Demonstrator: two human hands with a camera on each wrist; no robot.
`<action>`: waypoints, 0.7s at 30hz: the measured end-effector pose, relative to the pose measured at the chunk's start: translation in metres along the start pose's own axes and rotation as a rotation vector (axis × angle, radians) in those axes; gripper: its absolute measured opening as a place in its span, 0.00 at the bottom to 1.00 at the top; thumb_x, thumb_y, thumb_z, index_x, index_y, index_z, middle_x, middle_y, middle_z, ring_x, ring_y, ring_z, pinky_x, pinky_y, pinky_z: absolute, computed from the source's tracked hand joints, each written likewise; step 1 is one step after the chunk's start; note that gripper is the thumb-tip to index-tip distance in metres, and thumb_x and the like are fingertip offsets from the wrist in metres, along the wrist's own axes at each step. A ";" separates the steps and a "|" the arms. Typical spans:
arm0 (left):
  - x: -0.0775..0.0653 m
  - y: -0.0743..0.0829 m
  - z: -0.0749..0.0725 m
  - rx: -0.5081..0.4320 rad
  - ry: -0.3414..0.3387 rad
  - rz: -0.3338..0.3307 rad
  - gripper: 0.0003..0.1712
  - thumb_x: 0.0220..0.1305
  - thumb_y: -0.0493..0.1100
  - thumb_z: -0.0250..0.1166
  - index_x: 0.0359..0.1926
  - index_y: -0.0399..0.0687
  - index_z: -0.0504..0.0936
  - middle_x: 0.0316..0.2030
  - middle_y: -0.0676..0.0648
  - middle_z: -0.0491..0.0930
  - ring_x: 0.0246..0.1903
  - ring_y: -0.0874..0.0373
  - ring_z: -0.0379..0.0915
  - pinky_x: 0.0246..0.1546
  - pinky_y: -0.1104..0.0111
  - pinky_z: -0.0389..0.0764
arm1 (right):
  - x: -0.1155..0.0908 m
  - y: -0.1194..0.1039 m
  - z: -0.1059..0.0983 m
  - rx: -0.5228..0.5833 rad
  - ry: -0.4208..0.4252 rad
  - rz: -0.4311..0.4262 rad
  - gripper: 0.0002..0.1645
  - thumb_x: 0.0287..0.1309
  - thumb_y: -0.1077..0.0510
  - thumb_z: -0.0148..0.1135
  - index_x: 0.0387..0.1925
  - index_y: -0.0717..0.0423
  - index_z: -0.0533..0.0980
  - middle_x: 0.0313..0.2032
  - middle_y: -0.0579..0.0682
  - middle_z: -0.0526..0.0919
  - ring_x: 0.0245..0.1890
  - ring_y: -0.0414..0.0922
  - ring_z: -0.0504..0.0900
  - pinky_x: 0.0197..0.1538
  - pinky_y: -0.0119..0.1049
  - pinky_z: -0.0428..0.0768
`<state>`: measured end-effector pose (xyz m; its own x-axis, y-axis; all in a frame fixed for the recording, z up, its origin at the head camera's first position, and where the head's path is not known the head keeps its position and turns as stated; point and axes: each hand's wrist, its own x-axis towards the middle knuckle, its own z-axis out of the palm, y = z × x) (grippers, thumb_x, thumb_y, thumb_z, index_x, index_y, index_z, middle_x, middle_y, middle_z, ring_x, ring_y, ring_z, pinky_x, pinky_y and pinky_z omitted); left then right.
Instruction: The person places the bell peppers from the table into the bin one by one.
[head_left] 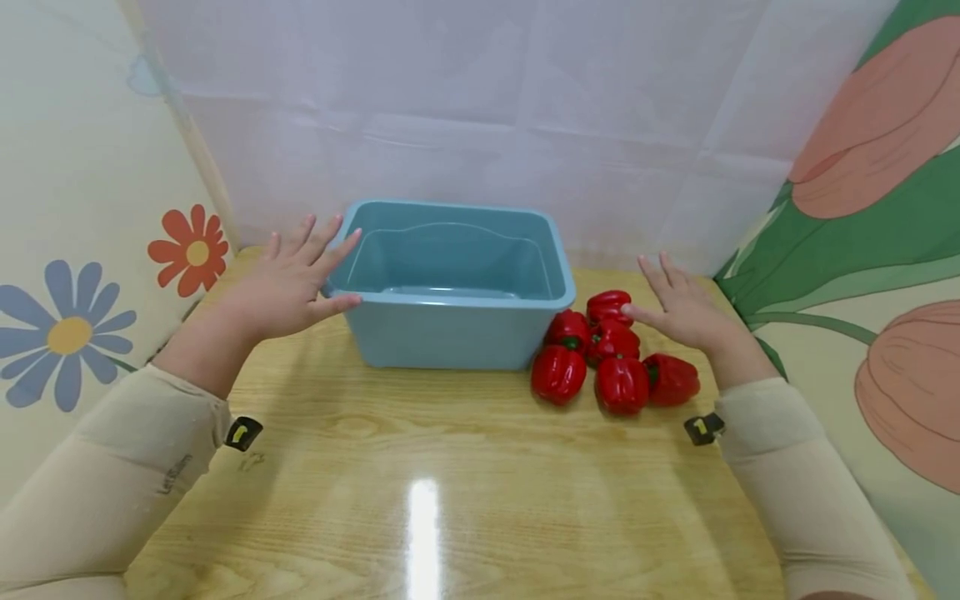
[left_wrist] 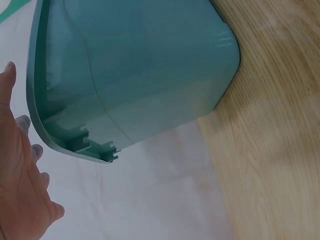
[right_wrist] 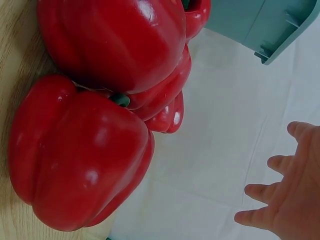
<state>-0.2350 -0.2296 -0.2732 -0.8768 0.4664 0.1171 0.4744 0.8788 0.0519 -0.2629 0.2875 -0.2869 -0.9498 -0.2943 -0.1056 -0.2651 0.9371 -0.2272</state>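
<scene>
A blue plastic bin [head_left: 442, 333] stands upright near the back of the table, its inside bare in the head view. To its right sits a cluster of several red bell peppers [head_left: 622, 385], some with green stems. My left hand [head_left: 288, 283] is spread at the bin's left rim; the left wrist view has its fingers [left_wrist: 20, 170] beside the rim, and whether they touch I cannot tell. Over the right side of the peppers hovers my right hand [head_left: 686, 308], fingers spread and holding nothing. Large in the right wrist view is one bell pepper [right_wrist: 82, 155], apart from that hand.
The wooden table [head_left: 337, 492] spreads in front of the bin, with a bright light reflection on it. A white sheet [head_left: 465, 108] hangs behind. Flower-painted walls flank the left [head_left: 60, 208] and right [head_left: 885, 275] sides.
</scene>
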 end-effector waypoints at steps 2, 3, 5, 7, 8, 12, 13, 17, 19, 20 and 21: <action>0.001 0.003 0.001 0.004 0.005 0.010 0.48 0.60 0.69 0.44 0.71 0.59 0.31 0.70 0.51 0.20 0.66 0.50 0.08 0.58 0.42 0.18 | -0.001 0.000 0.000 0.003 -0.001 -0.001 0.53 0.56 0.27 0.39 0.69 0.41 0.25 0.69 0.58 0.23 0.67 0.66 0.31 0.61 0.66 0.38; 0.001 0.004 0.001 0.002 0.007 0.019 0.48 0.60 0.69 0.45 0.71 0.59 0.32 0.70 0.51 0.20 0.66 0.49 0.09 0.58 0.43 0.18 | -0.001 0.000 0.000 0.006 -0.001 0.000 0.53 0.56 0.27 0.39 0.69 0.41 0.26 0.69 0.59 0.24 0.67 0.66 0.32 0.61 0.66 0.38; 0.001 0.006 0.002 0.004 0.011 0.036 0.48 0.60 0.69 0.45 0.71 0.59 0.32 0.70 0.51 0.21 0.66 0.50 0.09 0.59 0.43 0.19 | -0.001 0.000 0.000 0.010 -0.002 0.003 0.53 0.56 0.27 0.39 0.69 0.40 0.26 0.69 0.59 0.24 0.67 0.66 0.32 0.61 0.66 0.39; 0.002 0.008 0.002 0.003 0.015 0.059 0.48 0.60 0.68 0.47 0.71 0.59 0.33 0.70 0.51 0.22 0.67 0.50 0.10 0.60 0.43 0.20 | -0.001 0.000 0.001 0.011 0.001 0.005 0.53 0.55 0.27 0.40 0.69 0.40 0.26 0.69 0.60 0.25 0.67 0.66 0.33 0.61 0.67 0.40; 0.002 0.009 0.002 0.007 0.021 0.073 0.49 0.60 0.67 0.48 0.71 0.60 0.33 0.70 0.51 0.22 0.67 0.50 0.11 0.60 0.43 0.22 | -0.002 0.000 0.001 0.014 0.001 0.007 0.53 0.55 0.27 0.40 0.69 0.40 0.26 0.69 0.59 0.24 0.67 0.66 0.33 0.61 0.67 0.40; 0.004 0.011 0.005 0.023 0.060 0.130 0.49 0.59 0.66 0.51 0.71 0.59 0.34 0.71 0.50 0.26 0.68 0.50 0.15 0.62 0.43 0.27 | -0.002 0.001 0.001 0.017 0.004 0.006 0.52 0.56 0.28 0.40 0.69 0.40 0.26 0.69 0.57 0.22 0.67 0.66 0.33 0.61 0.67 0.40; 0.004 0.011 0.005 0.024 0.070 0.142 0.49 0.59 0.65 0.52 0.71 0.60 0.35 0.71 0.50 0.27 0.68 0.49 0.16 0.62 0.43 0.28 | -0.003 0.002 0.001 0.016 0.005 0.006 0.52 0.56 0.28 0.40 0.69 0.40 0.26 0.69 0.56 0.22 0.67 0.66 0.33 0.61 0.66 0.40; 0.003 0.011 0.008 0.014 0.102 0.177 0.47 0.60 0.64 0.53 0.72 0.60 0.39 0.71 0.48 0.32 0.69 0.48 0.22 0.63 0.43 0.31 | -0.004 0.003 0.002 0.017 0.008 0.003 0.52 0.56 0.28 0.40 0.69 0.39 0.26 0.69 0.56 0.22 0.67 0.66 0.33 0.61 0.66 0.40; 0.002 0.011 0.008 0.004 0.105 0.187 0.46 0.60 0.62 0.54 0.72 0.60 0.40 0.71 0.48 0.34 0.69 0.48 0.24 0.63 0.44 0.32 | -0.005 0.003 0.002 0.019 0.007 0.008 0.52 0.56 0.28 0.40 0.69 0.40 0.26 0.69 0.57 0.22 0.67 0.66 0.33 0.61 0.67 0.39; 0.001 0.011 0.009 0.000 0.107 0.191 0.46 0.60 0.61 0.55 0.72 0.60 0.40 0.71 0.48 0.35 0.70 0.48 0.25 0.63 0.44 0.32 | -0.005 0.003 0.002 0.021 0.006 0.011 0.52 0.56 0.28 0.40 0.69 0.40 0.26 0.69 0.58 0.23 0.67 0.66 0.32 0.61 0.67 0.39; 0.001 0.011 0.009 -0.003 0.108 0.195 0.46 0.60 0.60 0.55 0.72 0.61 0.40 0.71 0.48 0.36 0.70 0.47 0.26 0.63 0.44 0.32 | -0.005 0.003 0.002 0.020 0.005 0.015 0.52 0.56 0.28 0.39 0.69 0.40 0.26 0.69 0.58 0.23 0.67 0.66 0.32 0.61 0.67 0.39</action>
<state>-0.2312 -0.2190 -0.2816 -0.7547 0.6142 0.2309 0.6349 0.7724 0.0205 -0.2585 0.2919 -0.2890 -0.9545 -0.2794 -0.1044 -0.2476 0.9374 -0.2448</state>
